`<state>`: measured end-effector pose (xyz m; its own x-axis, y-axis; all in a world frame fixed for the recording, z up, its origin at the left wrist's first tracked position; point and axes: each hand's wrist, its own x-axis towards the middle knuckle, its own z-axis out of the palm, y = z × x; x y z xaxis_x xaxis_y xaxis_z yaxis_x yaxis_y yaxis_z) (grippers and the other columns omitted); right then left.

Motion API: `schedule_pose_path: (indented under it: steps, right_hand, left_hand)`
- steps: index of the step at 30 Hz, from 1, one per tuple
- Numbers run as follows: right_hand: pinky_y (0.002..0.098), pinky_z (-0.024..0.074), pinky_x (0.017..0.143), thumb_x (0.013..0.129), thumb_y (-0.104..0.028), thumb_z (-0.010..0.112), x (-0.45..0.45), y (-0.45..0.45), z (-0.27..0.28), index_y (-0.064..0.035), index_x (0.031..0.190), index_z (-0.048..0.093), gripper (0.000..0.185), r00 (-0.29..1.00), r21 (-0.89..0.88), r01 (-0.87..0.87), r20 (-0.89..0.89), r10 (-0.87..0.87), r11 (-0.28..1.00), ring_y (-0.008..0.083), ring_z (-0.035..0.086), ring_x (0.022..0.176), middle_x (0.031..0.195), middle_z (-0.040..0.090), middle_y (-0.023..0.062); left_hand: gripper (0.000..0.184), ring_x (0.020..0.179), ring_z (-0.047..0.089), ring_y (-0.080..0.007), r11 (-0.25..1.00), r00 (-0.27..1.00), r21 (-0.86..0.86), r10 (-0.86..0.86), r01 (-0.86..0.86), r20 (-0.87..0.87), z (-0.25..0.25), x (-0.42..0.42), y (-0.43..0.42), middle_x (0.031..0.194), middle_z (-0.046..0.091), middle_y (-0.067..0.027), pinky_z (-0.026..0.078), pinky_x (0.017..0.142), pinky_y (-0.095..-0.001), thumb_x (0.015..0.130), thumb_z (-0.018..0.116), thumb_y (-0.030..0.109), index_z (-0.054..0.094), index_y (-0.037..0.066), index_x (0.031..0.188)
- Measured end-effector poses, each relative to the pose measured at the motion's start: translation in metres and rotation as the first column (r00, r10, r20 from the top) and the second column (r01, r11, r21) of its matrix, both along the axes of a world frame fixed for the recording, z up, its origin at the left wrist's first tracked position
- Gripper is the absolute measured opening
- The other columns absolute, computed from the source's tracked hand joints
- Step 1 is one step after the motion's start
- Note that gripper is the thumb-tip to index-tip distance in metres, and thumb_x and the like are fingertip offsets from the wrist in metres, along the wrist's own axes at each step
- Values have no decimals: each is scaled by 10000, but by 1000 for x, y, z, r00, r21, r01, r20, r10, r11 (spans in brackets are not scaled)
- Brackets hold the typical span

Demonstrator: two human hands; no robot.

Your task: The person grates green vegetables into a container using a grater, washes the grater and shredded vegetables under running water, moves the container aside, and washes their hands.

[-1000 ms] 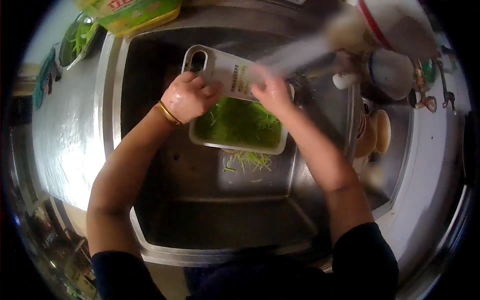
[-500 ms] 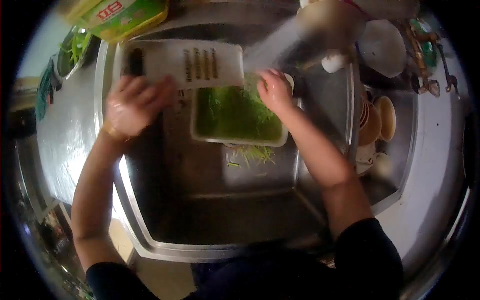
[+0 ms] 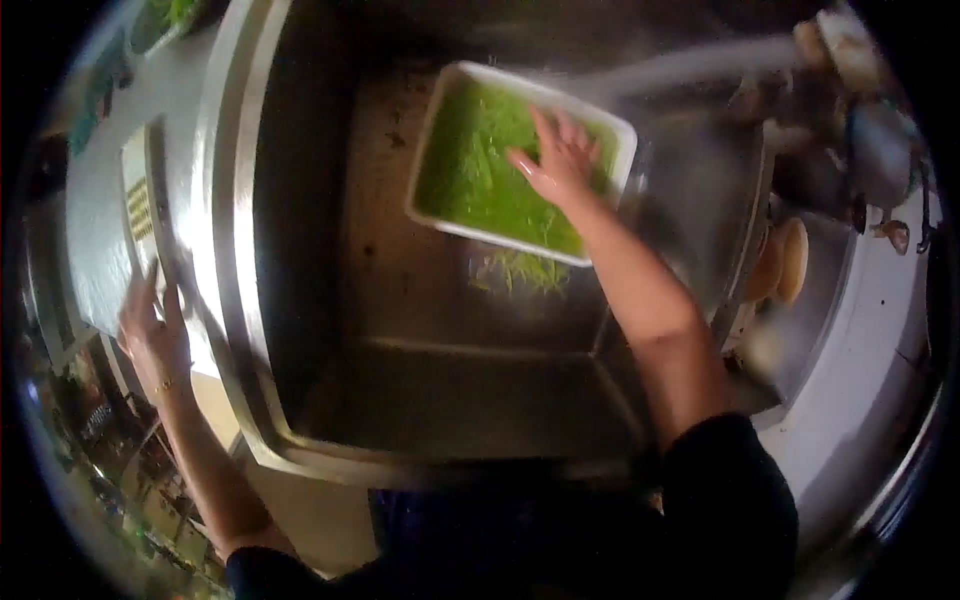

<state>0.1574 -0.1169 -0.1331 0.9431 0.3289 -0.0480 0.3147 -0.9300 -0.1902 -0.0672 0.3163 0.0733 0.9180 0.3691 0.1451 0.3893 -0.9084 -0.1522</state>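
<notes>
My left hand (image 3: 155, 340) is out over the left counter, its fingers closed on the near end of a white grater (image 3: 140, 205) with rows of dark slots. The grater is tilted up on its edge. Over a white rectangular tub (image 3: 500, 237) in the sink, my right hand (image 3: 562, 158) has its fingers spread, at or just above the contents. Green vegetable shreds (image 3: 485, 150) fill the tub, seemingly in water. More loose shreds (image 3: 520, 272) lie on the sink floor just in front of it.
The deep metal sink (image 3: 470, 350) has a raised rim beside the left counter (image 3: 100, 240). Stacked pale bowls (image 3: 790, 262) stand in a basin at the right. A blurred grey streak (image 3: 690, 65), perhaps a spout, crosses above the tub. Greens (image 3: 175, 15) sit at the top left.
My left hand has carried the grater from above the tub leftward onto the counter side. My right hand has moved from the tub's rim to over the shreds. The view has shifted.
</notes>
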Motion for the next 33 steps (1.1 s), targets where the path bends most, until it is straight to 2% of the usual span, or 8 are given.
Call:
schedule_pose_path:
  steps: [4,9,11,16,19,26,28,33]
  right_hand:
    - [503,275,1019,810,-491,574,15,16,-11,-184,1339,415,632,899,42,-438,12,438,898,331,357,1250,1368,393,114]
    - [423,435,849,790,-277,651,-56,-35,46,-103,1107,582,368,990,336,-28,138,-19,941,323,521,1047,1137,554,129]
    - [363,474,710,763,-97,644,-119,-55,46,-38,815,598,91,931,436,324,-305,-200,840,287,597,808,832,608,123]
    - [499,241,1048,665,-369,750,-212,-71,-34,-46,1277,390,780,851,308,522,-126,-510,795,394,297,1256,1331,352,211]
    - [550,153,1071,617,-473,756,-202,-28,-22,-65,1313,363,897,930,68,357,-121,-347,932,393,203,1315,1375,272,215]
    - [594,139,1062,576,-548,739,-198,-24,-29,-153,1326,410,909,974,208,-40,-211,85,977,411,226,1303,1365,306,194]
    - [598,149,1059,585,-559,728,-192,-11,-35,-196,1297,460,843,956,231,-207,-161,247,951,400,243,1301,1363,322,179]
    - [500,409,800,701,-431,661,-200,-37,-56,-224,988,615,357,790,136,-603,-38,612,786,325,484,1023,1077,521,62]
  left_hand:
    - [413,1118,547,-315,891,837,-257,-203,373,508,-19,53,-77,1193,576,-178,419,960,-398,804,586,4,574,81,1209]
    - [451,1051,544,-304,415,837,-738,-389,532,384,-93,116,-201,1202,566,-91,449,896,-372,755,623,30,580,154,1187]
    - [434,1077,525,-325,510,830,-659,-404,553,384,-143,136,-228,1226,545,-116,433,914,-398,774,645,162,560,127,1199]
    - [609,1222,414,-343,475,896,-778,-56,412,440,-207,138,-248,1358,397,-193,359,1002,-396,808,617,186,365,70,1350]
    - [602,1291,334,-332,283,897,-896,187,341,400,-268,105,-207,1402,337,-205,303,1049,-381,836,569,179,327,16,1363]
    - [609,1324,272,-345,859,997,-506,-52,72,54,-243,45,-189,1426,291,-211,178,1112,-398,831,524,177,298,-30,1357]
    - [604,1307,291,-348,749,999,-661,18,-37,-35,-212,58,-204,1415,305,-214,195,1102,-414,826,528,190,315,-29,1347]
    - [509,1182,414,-362,701,998,-711,-13,57,68,-181,81,-209,1280,455,-212,298,1017,-437,813,528,183,428,-17,1271]
